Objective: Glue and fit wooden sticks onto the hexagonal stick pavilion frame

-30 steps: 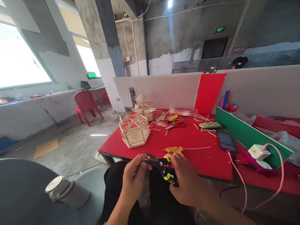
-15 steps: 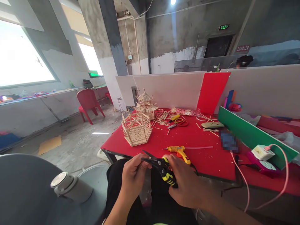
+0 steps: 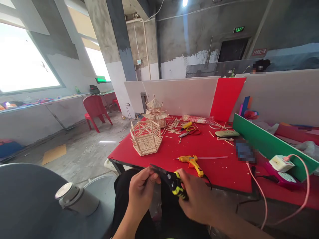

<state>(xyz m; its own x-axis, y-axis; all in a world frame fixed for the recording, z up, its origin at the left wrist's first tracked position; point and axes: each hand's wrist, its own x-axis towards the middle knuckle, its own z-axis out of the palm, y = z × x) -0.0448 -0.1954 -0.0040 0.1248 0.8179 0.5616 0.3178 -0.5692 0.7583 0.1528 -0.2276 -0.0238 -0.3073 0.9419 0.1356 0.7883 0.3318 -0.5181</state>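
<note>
My right hand [image 3: 196,199] grips the black and yellow handles of a pair of cutting pliers [image 3: 171,181] over my lap, just in front of the red table [image 3: 214,162]. The blades point left and look closed. My left hand [image 3: 142,189] is pinched at the blade tips, fingers closed on something too small to make out. A yellow glue gun [image 3: 191,161] lies on the table just beyond my hands. Further back stand a hexagonal stick frame [image 3: 146,137] and a stick pagoda [image 3: 155,111].
Loose sticks, red-handled scissors [image 3: 189,132] and a beige case [image 3: 226,133] lie mid-table. A green board [image 3: 264,144], a power strip [image 3: 279,162] with pink cable sit right. White and red panels back the table. A grey cup [image 3: 74,199] rests at my left.
The pliers' blades, open before, have closed at my left fingertips. The view has shifted slightly; both hands stay over my lap.
</note>
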